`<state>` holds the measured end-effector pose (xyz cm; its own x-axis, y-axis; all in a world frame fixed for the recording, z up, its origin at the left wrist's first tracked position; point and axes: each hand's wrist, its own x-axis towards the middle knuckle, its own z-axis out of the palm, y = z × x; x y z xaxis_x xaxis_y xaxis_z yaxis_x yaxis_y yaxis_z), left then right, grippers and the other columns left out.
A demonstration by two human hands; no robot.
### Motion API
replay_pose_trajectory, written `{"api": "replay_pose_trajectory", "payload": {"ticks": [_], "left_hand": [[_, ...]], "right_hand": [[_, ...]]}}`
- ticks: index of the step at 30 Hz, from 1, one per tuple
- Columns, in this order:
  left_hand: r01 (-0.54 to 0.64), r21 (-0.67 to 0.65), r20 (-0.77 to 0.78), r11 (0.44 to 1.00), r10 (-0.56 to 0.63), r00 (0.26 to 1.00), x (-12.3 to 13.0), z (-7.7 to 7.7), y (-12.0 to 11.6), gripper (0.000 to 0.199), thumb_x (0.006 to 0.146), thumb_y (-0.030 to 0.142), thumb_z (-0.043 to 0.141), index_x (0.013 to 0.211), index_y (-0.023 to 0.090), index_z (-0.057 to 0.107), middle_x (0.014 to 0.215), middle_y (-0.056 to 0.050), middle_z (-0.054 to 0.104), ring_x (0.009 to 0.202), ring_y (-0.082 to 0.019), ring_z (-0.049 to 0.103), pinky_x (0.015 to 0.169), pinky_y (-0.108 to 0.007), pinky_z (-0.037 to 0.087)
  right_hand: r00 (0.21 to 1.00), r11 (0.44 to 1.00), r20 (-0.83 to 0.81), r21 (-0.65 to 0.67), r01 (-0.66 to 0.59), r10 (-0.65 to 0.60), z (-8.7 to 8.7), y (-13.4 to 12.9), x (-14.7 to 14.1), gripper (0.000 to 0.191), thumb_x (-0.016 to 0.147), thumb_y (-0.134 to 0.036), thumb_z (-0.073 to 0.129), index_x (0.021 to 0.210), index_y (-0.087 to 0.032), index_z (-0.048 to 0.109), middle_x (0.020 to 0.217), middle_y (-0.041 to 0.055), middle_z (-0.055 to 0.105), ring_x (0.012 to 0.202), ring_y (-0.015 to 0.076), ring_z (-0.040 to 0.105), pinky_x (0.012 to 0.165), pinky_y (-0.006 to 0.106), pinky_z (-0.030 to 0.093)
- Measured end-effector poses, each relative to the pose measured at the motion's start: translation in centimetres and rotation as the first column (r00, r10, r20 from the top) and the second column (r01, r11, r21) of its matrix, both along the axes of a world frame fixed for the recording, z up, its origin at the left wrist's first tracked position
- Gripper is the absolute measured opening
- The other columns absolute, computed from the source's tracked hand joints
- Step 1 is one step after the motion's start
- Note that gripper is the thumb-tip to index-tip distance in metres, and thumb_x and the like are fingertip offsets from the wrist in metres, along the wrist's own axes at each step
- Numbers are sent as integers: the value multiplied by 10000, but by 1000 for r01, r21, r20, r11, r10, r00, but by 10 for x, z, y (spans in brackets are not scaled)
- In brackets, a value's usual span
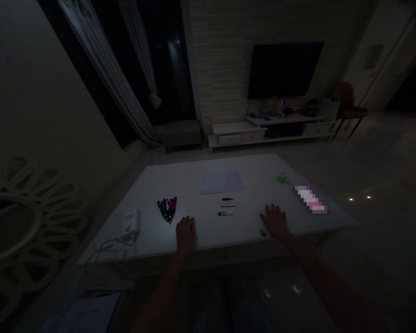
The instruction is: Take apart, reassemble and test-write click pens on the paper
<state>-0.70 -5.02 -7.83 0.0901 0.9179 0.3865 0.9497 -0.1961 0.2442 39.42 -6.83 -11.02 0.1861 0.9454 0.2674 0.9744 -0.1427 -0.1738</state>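
My left hand (186, 232) rests on the white table (180, 178) near its front edge, fingers close together and curled; what they hold, if anything, is hidden. To its left lies a fan of several pens (168, 209). My right hand (276, 221) lies on the table with fingers spread, holding nothing. A small brownish object (262, 233) sits just left of that hand. Between the hands, a dark pen-like tool (227, 199), a thin dark rod (229, 206) and another slim tool (225, 214) lie crosswise. Behind them is a pale sheet (222, 181).
A white power strip (131, 222) with cables is at the table's left. Toward the right lie a green object (281, 178) and a blurred-out pink and white item (310, 199). Beyond the table stand a low TV cabinet (235, 129) and a stool (182, 133). The room is dim.
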Motion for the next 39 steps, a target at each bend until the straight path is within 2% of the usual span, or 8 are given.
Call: {"api": "replay_pose_trajectory", "payload": {"ticks": [6, 12, 16, 22, 26, 32, 35, 39], "left_hand": [[224, 61, 112, 973, -230, 967, 89, 2, 13, 359, 822, 161, 539, 1178, 211, 539, 1203, -72, 553, 1126, -212, 496, 951, -396, 414], [250, 45, 96, 967, -253, 963, 143, 14, 30, 279, 783, 195, 624, 1059, 236, 620, 1189, -74, 548, 1111, -252, 487, 931, -431, 399], [278, 19, 141, 960, -278, 950, 133, 13, 36, 106, 789, 156, 588, 856, 204, 655, 1108, -66, 597, 1052, -240, 521, 898, -420, 397], [189, 36, 451, 981, -184, 873, 95, 4, 35, 153, 831, 134, 480, 916, 177, 599, 863, -43, 643, 830, -174, 584, 792, -337, 433], [137, 90, 584, 986, -164, 795, 84, 0, 33, 230, 849, 124, 408, 995, 173, 579, 944, -68, 626, 879, -172, 580, 784, -316, 451], [164, 99, 497, 982, -191, 847, 86, -1, 32, 296, 810, 81, 409, 1024, 182, 587, 973, -77, 595, 934, -192, 544, 826, -336, 439], [150, 54, 473, 987, -158, 867, 89, 2, 29, 248, 866, 157, 393, 1043, 189, 563, 972, -73, 583, 918, -187, 533, 818, -332, 423], [236, -34, 419, 971, -201, 886, 93, 4, 24, 203, 910, 299, 388, 878, 207, 566, 860, -43, 568, 827, -173, 522, 763, -309, 405]], "right_hand": [[997, 995, -53, 86, -57, 61, 3, 17, -53, 470, 895, -384, 400, 1296, -155, 488, 1405, 183, 395, 1322, 335, 293, 1041, 533, 192], [941, 960, -246, 214, -181, 232, 18, 49, -92, 296, 861, -265, 467, 1104, -192, 619, 1140, 107, 596, 1072, 222, 509, 915, 345, 384], [936, 970, -283, 178, -164, 210, 24, 64, -107, 220, 839, -282, 533, 1006, -210, 657, 1039, 95, 604, 986, 220, 515, 836, 317, 392], [939, 973, -272, 154, -174, 212, 25, 72, -109, 136, 831, -279, 559, 836, -199, 669, 942, 91, 609, 932, 216, 515, 788, 301, 368], [914, 955, -302, 204, -216, 271, 21, 66, -109, 132, 845, -218, 514, 852, -174, 638, 906, 93, 624, 896, 213, 530, 769, 301, 370], [883, 958, -388, 211, -192, 262, 16, 50, -103, 193, 862, -197, 448, 926, -177, 629, 829, 80, 635, 768, 186, 555, 719, 279, 384], [891, 958, -385, 243, -153, 240, 15, 43, -97, 256, 864, -178, 429, 1022, -173, 630, 899, 96, 654, 822, 194, 559, 753, 290, 385], [919, 958, -313, 231, -171, 239, 18, 40, -92, 232, 871, -220, 454, 928, -184, 676, 877, 92, 664, 840, 205, 548, 778, 311, 374]]}}
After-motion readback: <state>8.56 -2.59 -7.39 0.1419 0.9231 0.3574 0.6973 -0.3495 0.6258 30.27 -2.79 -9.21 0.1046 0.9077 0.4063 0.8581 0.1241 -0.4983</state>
